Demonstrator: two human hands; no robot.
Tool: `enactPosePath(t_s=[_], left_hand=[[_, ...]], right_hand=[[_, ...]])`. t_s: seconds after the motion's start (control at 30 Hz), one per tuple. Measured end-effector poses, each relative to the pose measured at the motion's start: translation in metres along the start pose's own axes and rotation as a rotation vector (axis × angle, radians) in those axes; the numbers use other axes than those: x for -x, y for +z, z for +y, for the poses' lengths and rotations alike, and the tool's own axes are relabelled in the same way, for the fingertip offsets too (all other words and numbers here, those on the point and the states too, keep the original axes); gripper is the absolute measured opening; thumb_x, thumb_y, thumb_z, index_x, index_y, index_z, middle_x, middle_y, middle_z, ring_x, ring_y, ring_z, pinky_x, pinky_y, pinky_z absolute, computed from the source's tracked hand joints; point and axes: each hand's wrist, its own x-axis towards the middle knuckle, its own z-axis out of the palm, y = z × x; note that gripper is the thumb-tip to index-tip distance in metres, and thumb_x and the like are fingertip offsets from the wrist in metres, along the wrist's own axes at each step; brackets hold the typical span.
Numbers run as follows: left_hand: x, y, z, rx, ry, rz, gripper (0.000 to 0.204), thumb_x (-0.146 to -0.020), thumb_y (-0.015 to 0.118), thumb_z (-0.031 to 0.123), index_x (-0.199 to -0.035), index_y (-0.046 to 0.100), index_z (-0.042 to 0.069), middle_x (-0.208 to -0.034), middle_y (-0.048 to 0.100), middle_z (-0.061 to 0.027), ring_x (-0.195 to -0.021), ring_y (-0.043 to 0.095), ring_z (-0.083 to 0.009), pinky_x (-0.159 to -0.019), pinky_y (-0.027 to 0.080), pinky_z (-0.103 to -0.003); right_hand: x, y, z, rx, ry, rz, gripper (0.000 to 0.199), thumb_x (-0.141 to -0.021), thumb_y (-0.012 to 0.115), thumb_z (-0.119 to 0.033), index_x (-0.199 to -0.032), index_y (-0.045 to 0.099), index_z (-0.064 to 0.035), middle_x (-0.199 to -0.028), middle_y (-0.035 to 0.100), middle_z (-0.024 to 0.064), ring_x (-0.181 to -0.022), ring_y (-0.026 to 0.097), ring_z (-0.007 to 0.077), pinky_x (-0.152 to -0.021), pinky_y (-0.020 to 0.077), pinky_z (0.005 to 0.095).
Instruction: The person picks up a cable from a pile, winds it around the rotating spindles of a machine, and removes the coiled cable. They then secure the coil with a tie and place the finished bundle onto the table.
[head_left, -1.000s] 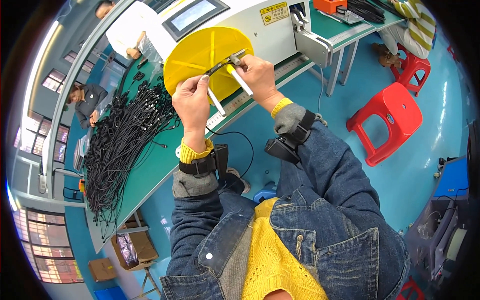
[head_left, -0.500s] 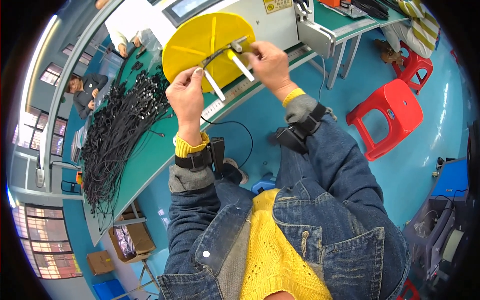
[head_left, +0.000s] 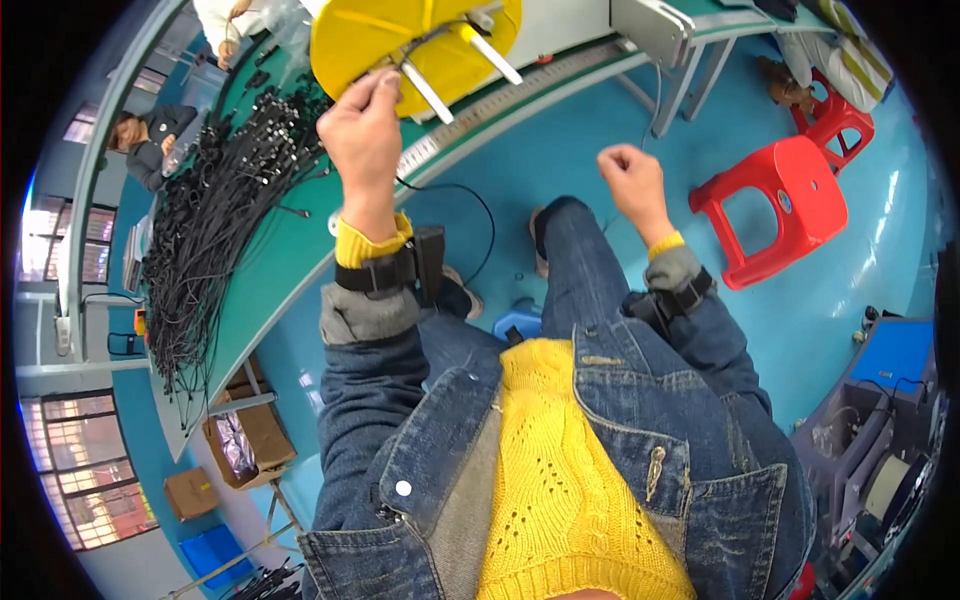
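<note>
your left hand [head_left: 362,120] pinches a thin black wire at the yellow disc; your right hand [head_left: 628,178] is a closed fist pulling its thin strand.

your left fingertips [head_left: 385,82] close on the wire right at the lower edge of the yellow disc [head_left: 400,35], beside the two white pegs [head_left: 455,65] sticking out of it. your right fist hangs well apart over the blue floor, and whether the strand runs through it is too fine to tell. a heap of black cables [head_left: 215,215] lies on the green bench [head_left: 275,265] to your left; a red stool [head_left: 780,205] stands off to your right.
</note>
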Motion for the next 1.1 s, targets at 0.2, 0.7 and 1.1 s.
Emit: enactPosePath(t_s=[0.2,0.7,1.1], left_hand=[[0.025,0.007,0.012,0.008,0.007,0.030,0.020,-0.082,0.062,0.009,-0.097,0.065,-0.005,-0.069,0.060,-0.0004,-0.061,0.050,-0.0058,-0.057,0.042,-0.020],[0.057,0.011,0.021,-0.185,0.127,-0.013,0.026,-0.086,0.053,0.002,-0.111,0.057,-0.004,-0.067,0.054,-0.0104,-0.058,0.053,-0.0145,-0.054,0.043,-0.026],[0.032,0.025,0.065,-0.738,0.578,-0.177,0.037,-0.079,0.057,0.003,-0.115,0.053,-0.004,-0.086,0.053,-0.0154,-0.062,0.057,-0.0300,-0.056,0.048,-0.035]], right_hand=[[0.015,0.005,-0.011,-0.078,0.024,-0.065,0.016,-0.075,0.059,-0.015,-0.078,0.064,0.0003,-0.063,0.061,0.0106,-0.057,0.059,0.0166,-0.056,0.0460,0.0289],[0.020,0.021,-0.007,-0.078,0.084,-0.186,0.015,-0.077,0.059,-0.011,-0.076,0.062,0.0034,-0.061,0.058,0.0034,-0.056,0.051,0.0078,-0.053,0.0424,0.0248],[-0.019,0.013,-0.120,-0.306,-0.248,-0.074,0.010,-0.081,0.060,-0.008,-0.079,0.061,0.0021,-0.062,0.055,0.0002,-0.056,0.047,0.0043,-0.051,0.0397,0.0206]])
